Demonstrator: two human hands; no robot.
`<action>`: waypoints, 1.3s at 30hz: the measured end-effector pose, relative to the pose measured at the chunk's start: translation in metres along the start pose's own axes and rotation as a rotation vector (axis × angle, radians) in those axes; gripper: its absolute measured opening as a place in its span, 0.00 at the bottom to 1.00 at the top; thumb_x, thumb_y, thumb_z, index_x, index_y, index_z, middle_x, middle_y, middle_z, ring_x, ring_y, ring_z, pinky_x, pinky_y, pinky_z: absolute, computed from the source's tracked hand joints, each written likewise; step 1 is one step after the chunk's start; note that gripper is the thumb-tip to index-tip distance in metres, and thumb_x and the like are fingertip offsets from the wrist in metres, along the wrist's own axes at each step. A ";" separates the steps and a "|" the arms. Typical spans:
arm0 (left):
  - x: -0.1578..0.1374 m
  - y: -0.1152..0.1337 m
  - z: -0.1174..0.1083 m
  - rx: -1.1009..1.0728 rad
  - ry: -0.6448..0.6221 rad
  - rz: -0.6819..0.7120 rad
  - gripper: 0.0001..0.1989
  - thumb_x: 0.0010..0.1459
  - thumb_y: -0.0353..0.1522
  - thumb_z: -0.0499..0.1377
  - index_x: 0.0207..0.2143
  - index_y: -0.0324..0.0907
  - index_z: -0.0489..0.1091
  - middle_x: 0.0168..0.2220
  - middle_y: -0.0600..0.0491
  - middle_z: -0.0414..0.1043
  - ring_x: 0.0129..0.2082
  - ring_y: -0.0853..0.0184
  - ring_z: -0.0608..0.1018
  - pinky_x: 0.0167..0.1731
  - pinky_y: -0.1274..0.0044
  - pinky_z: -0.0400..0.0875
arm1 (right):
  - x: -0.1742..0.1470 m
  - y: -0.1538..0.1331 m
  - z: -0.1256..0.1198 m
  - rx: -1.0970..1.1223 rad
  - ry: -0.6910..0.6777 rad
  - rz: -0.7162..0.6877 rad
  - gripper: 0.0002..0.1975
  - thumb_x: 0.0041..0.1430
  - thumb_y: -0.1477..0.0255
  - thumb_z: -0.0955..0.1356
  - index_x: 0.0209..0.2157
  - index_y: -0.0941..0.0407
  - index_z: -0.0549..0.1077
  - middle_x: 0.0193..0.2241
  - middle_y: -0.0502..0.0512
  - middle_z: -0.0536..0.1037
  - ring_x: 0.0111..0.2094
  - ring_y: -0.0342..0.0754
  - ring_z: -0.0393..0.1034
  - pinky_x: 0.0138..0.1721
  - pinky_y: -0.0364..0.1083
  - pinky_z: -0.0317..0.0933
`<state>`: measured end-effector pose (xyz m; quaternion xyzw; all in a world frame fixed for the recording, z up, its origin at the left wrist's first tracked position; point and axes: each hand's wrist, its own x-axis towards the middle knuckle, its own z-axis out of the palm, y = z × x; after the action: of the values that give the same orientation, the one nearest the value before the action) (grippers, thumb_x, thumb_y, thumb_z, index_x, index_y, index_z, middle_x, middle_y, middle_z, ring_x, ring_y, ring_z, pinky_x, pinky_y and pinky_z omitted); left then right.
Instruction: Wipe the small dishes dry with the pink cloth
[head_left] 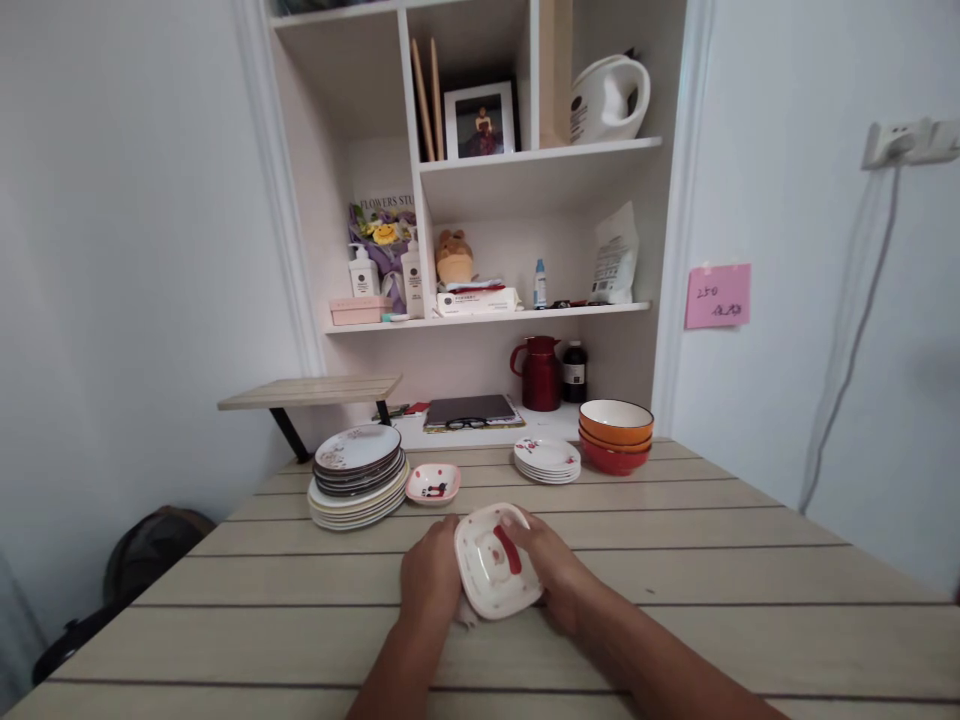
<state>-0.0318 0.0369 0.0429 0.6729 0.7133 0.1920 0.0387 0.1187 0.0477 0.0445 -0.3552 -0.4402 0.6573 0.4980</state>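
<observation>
A small square white bowl (pixel 491 565) with a pink-dotted rim and a bear in a red scarf is tilted toward me above the table. My right hand (pixel 559 575) grips its right side, thumb over the rim. Pressed against the left side is my left hand (pixel 431 572), closed, its fingertips partly hidden behind the bowl. A pale crumpled cloth (pixel 466 612) pokes out under the bowl by that hand's palm. Just beyond, a similar pink-rimmed square bowl (pixel 433 483) rests on the table beside a stack of plates (pixel 358 475).
Small flowered plates (pixel 547 460) are stacked at the back, left of nested orange and red bowls (pixel 616 438). A raised wooden shelf (pixel 311 392) stands at the back left. Behind are a laptop (pixel 471 408), glasses (pixel 466 424), a red jug (pixel 540 375) and a dark bottle (pixel 574 372).
</observation>
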 end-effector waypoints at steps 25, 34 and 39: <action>-0.004 0.007 0.000 -0.086 0.006 0.001 0.12 0.62 0.37 0.51 0.44 0.51 0.72 0.42 0.54 0.78 0.43 0.63 0.79 0.37 0.78 0.66 | 0.003 0.002 -0.004 0.003 0.006 -0.038 0.18 0.49 0.58 0.70 0.36 0.57 0.71 0.25 0.53 0.79 0.25 0.48 0.72 0.28 0.46 0.64; 0.005 -0.007 -0.011 -0.051 0.072 -0.371 0.22 0.64 0.30 0.42 0.56 0.52 0.64 0.43 0.47 0.78 0.41 0.59 0.80 0.32 0.73 0.66 | 0.006 0.007 -0.006 -0.066 -0.063 -0.072 0.19 0.51 0.57 0.70 0.38 0.57 0.72 0.25 0.51 0.78 0.27 0.48 0.72 0.28 0.44 0.63; 0.007 -0.019 -0.013 -0.039 0.047 -0.387 0.19 0.63 0.30 0.43 0.47 0.48 0.70 0.44 0.46 0.78 0.42 0.58 0.80 0.31 0.73 0.66 | 0.009 0.009 -0.009 -0.002 0.002 -0.025 0.17 0.52 0.60 0.69 0.38 0.57 0.72 0.27 0.54 0.79 0.27 0.49 0.73 0.30 0.46 0.65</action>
<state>-0.0542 0.0406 0.0506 0.5174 0.8264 0.2106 0.0713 0.1212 0.0575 0.0329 -0.3510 -0.4447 0.6502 0.5062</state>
